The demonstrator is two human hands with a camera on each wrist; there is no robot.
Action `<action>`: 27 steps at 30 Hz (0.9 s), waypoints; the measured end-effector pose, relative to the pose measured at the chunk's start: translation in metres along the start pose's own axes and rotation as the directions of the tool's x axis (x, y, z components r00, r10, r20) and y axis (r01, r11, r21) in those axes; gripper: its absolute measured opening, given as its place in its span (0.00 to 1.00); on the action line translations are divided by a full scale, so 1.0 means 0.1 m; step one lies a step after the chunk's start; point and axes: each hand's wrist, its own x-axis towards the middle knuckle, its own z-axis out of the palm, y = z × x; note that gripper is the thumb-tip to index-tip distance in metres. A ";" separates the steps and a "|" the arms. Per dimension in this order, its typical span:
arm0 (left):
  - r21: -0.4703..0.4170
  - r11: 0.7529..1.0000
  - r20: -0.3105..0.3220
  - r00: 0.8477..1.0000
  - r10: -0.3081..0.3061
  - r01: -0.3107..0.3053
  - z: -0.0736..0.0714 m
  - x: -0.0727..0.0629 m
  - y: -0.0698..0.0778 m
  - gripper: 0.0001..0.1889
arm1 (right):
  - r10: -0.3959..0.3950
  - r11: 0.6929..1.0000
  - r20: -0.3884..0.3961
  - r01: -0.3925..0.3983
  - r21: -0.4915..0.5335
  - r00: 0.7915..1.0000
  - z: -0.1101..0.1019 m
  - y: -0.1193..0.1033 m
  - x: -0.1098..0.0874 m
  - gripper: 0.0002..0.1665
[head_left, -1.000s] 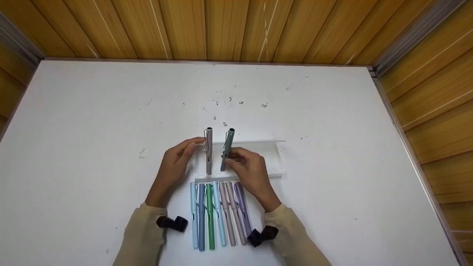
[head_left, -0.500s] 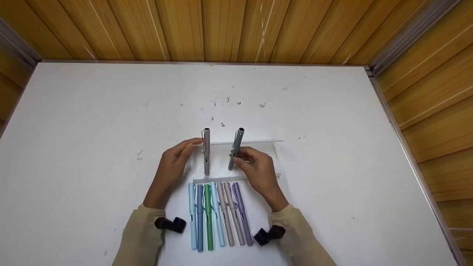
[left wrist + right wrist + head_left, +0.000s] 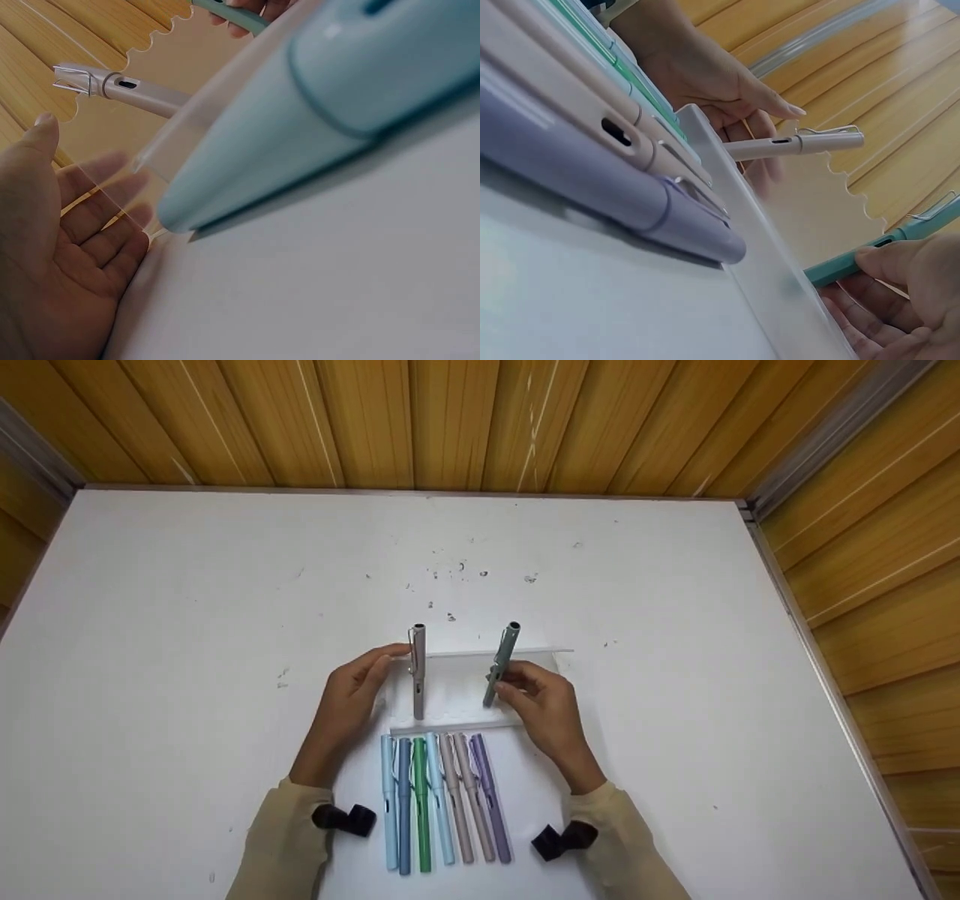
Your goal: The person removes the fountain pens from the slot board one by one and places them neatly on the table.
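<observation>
A dark green pen (image 3: 505, 649) with a metal clip is pinched between the thumb and fingers of my right hand (image 3: 551, 709), tilted, its lower end at the clear plastic pen stand (image 3: 457, 727). To its left a pinkish-grey pen (image 3: 419, 682) stands nearly upright in the stand, clip up. My left hand (image 3: 351, 690) is at the stand's left end. In the left wrist view its fingers (image 3: 105, 247) lie loosely extended behind the clear scalloped panel (image 3: 161, 52), with the thumb raised, apart from the pinkish-grey pen.
In front of the stand lies a row of capped pens: a light blue pen (image 3: 388, 810), a blue pen (image 3: 405, 810), a green pen (image 3: 421, 810), more light blue and pinkish-grey ones, and a purple pen (image 3: 491, 810). The white table (image 3: 712, 660) meets wood-patterned walls (image 3: 450, 420).
My right hand has moved to the right along the stand with the dark green pen, away from the pinkish-grey pen. The left hand and the row of pens stay put.
</observation>
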 end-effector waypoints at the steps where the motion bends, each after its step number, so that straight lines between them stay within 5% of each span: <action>1: 0.002 1.000 0.001 1.000 0.000 0.000 0.00 0.00 0.00 0.19 | 0.000 1.000 -0.004 0.000 -0.001 1.000 -0.01 0.00 -0.01 0.11; 27: -0.010 1.000 -0.008 1.000 -0.009 0.009 0.01 0.00 0.01 0.18 | 0.024 1.000 -0.155 -0.025 -0.007 0.988 -0.40 0.16 -0.11 0.13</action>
